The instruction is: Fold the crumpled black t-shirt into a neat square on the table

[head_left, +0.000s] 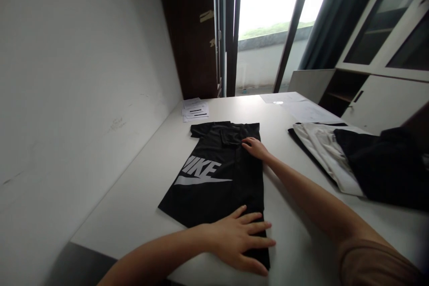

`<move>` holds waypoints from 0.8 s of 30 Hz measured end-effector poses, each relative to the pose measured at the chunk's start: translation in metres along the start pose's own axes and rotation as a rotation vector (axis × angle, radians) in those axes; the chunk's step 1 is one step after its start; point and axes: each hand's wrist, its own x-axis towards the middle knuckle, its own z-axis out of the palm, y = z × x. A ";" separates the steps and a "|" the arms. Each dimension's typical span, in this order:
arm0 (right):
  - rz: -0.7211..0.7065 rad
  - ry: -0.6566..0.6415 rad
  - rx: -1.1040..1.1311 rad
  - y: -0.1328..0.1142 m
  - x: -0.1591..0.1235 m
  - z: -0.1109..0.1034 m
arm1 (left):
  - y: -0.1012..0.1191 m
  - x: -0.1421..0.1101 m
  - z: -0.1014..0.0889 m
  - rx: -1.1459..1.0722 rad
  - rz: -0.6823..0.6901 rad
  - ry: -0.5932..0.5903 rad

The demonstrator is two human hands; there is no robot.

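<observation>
A black T-shirt (214,178) with a white logo lies folded lengthwise on the white table (140,187). My left hand (243,239) rests flat on the shirt's near end, fingers spread. My right hand (255,147) is stretched out to the far end of the shirt, near the collar, with its fingers lying on the fabric. Neither hand holds anything.
A pile of black and pale clothes (362,161) lies at the right. Papers (195,109) sit in the far left corner and more sheets (295,103) at the far side. A wall runs along the left; a window and cabinets stand behind.
</observation>
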 end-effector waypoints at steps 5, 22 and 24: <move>-0.131 -0.148 -0.009 -0.026 -0.043 -0.010 | -0.040 -0.001 -0.041 -0.189 -0.085 0.312; -0.298 -0.152 -0.037 -0.029 -0.085 -0.006 | -0.293 -0.008 -0.148 0.043 -1.290 1.029; -0.292 -0.160 -0.048 -0.031 -0.087 -0.007 | -0.302 0.000 -0.154 0.031 -1.305 1.051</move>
